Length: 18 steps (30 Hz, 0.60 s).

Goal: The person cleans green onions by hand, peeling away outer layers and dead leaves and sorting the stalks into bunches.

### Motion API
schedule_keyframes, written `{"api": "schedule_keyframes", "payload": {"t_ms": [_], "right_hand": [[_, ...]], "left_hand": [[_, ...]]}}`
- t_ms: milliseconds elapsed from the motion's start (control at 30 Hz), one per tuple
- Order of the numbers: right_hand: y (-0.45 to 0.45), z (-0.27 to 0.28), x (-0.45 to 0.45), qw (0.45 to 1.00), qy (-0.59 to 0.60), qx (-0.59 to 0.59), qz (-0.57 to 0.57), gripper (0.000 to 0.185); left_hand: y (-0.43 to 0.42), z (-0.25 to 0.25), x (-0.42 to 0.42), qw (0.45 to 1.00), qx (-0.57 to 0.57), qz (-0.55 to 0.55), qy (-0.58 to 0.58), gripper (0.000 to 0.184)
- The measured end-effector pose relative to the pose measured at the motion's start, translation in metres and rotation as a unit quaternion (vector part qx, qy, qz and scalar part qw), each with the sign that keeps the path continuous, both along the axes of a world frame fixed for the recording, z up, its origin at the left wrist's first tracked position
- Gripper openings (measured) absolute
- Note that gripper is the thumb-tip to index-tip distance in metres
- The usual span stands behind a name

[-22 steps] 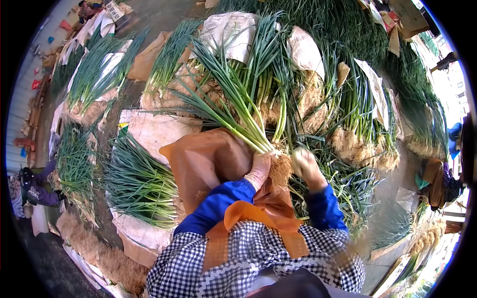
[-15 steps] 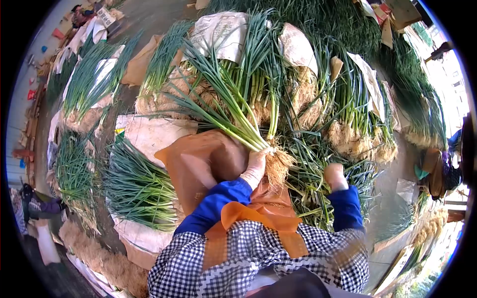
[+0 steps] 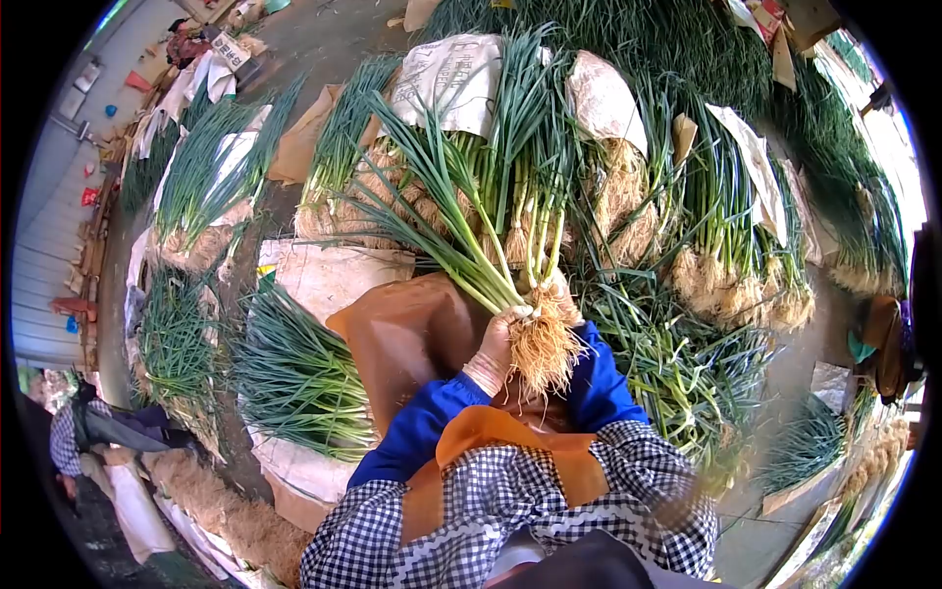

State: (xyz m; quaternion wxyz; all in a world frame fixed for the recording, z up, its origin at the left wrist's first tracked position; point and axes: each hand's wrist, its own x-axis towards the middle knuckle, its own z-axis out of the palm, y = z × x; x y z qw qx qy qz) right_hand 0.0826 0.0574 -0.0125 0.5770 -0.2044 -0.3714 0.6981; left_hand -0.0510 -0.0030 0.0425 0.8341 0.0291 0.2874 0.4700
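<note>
Scallion rows (image 3: 721, 211) lie beyond brown apron (image 3: 392, 334), leaf heap (image 3: 677, 358) to right. Scallion bundle (image 3: 488, 283) slants over apron, tops pointing away, roots (image 3: 542, 355) hanging toward me. Blue right sleeve (image 3: 601, 381) has swung in from over heap, bringing right hand (image 3: 566, 302) near roots (mostly hidden, can't tell if closed). Left hand (image 3: 498, 339) stays clamped on bundle just above roots; both hands now close together.

I see a bright, evenly lit middle with soft shadows; the right edge glares washed-out white, while the lower left sinks into darkness. My fisheye view bends everything at its black rim, and a blurry smudge hangs lower right.
</note>
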Motion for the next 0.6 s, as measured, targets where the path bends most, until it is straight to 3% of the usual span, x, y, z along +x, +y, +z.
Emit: {"api": "schedule_keyframes", "payload": {"t_ms": [33, 67, 100, 167, 200, 233, 300, 367, 433, 500, 600], "right_hand": [[-0.005, 0.012, 0.013, 0.995, -0.093, -0.027, -0.024, 0.044], [-0.007, 0.033, 0.019, 0.950, -0.261, 0.148, -0.092, 0.039], [-0.008, 0.043, 0.025, 0.840, -0.415, 0.314, -0.153, 0.034], [-0.016, 0.059, 0.027, 0.812, -0.465, 0.298, -0.192, 0.025], [-0.015, 0.064, 0.022, 0.944, -0.295, 0.098, -0.105, 0.026], [-0.014, 0.067, 0.020, 0.989, -0.095, -0.109, -0.008, 0.026], [-0.006, 0.049, 0.010, 0.981, 0.112, -0.139, 0.080, 0.034], [-0.008, 0.050, 0.004, 0.986, 0.023, -0.159, 0.040, 0.028], [-0.011, 0.050, 0.000, 0.989, 0.002, -0.149, 0.022, 0.026], [-0.011, 0.050, 0.000, 0.989, -0.011, -0.147, 0.006, 0.024], [-0.011, 0.040, -0.002, 0.988, -0.002, -0.152, -0.025, 0.021]], "left_hand": [[0.002, -0.001, -0.002, 0.999, -0.008, -0.013, -0.031, 0.019], [0.003, 0.000, -0.003, 0.999, -0.009, -0.017, -0.030, 0.019], [0.005, 0.002, -0.003, 0.999, -0.019, -0.025, -0.041, 0.020], [0.002, 0.010, 0.003, 0.996, -0.044, -0.037, -0.068, 0.021], [0.002, 0.016, 0.007, 0.997, -0.045, -0.029, -0.058, 0.019], [0.003, 0.018, 0.007, 0.997, -0.044, -0.031, -0.057, 0.019], [0.003, 0.017, 0.001, 0.997, -0.024, -0.044, -0.060, 0.020], [0.006, 0.007, 0.001, 0.998, -0.004, -0.037, -0.060, 0.022], [0.003, 0.001, 0.000, 0.998, -0.014, -0.008, -0.060, 0.023], [0.000, 0.016, 0.003, 1.000, 0.018, 0.012, 0.012, 0.023], [-0.001, 0.011, 0.004, 0.999, 0.013, 0.018, 0.038, 0.014]]}}
